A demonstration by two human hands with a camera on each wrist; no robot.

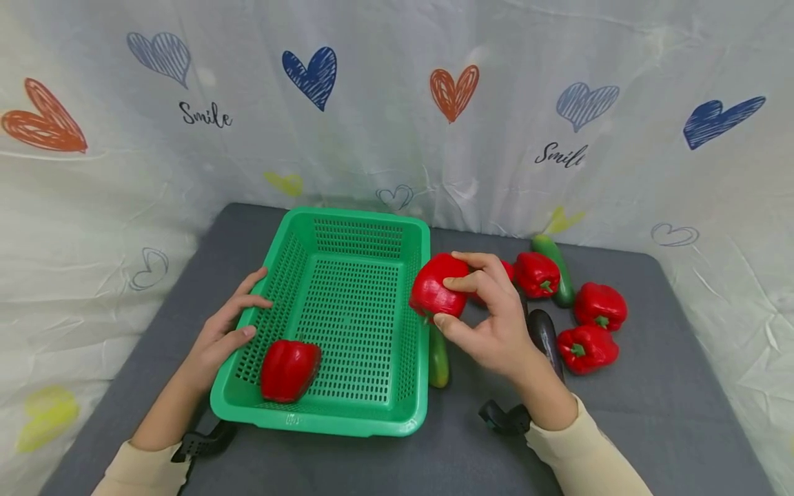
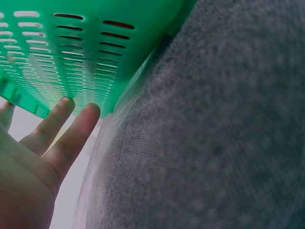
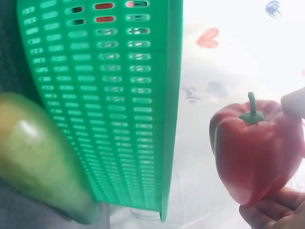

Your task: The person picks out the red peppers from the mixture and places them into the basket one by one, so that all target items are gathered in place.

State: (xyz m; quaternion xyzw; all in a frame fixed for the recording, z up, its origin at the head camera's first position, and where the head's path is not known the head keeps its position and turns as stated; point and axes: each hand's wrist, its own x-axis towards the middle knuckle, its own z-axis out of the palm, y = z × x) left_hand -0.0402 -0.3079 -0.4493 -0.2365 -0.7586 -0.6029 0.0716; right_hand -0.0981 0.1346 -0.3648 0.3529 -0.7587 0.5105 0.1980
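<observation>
My right hand (image 1: 496, 317) pinches a red bell pepper (image 1: 437, 286) between thumb and fingers, close by the right rim of a green plastic basket (image 1: 424, 241). In the right wrist view that bell pepper (image 3: 257, 148) has its green stem up, and it shows above the level of the rim. My left hand (image 1: 226, 334) rests on the basket's left rim, fingertips over the edge. Seen from the left wrist, two straight fingers (image 2: 76, 133) lie along the outside of the perforated wall. Another red bell pepper (image 1: 289, 370) lies inside, in the basket's near left corner.
Right of the basket lie several red bell peppers (image 1: 588, 349), a dark eggplant (image 1: 544, 334) and a long green vegetable (image 1: 558, 265). A smooth yellowish-green one (image 1: 438, 358) lies against the basket's right side. A white curtain (image 1: 372, 151) hangs behind the grey-covered table (image 1: 484, 455).
</observation>
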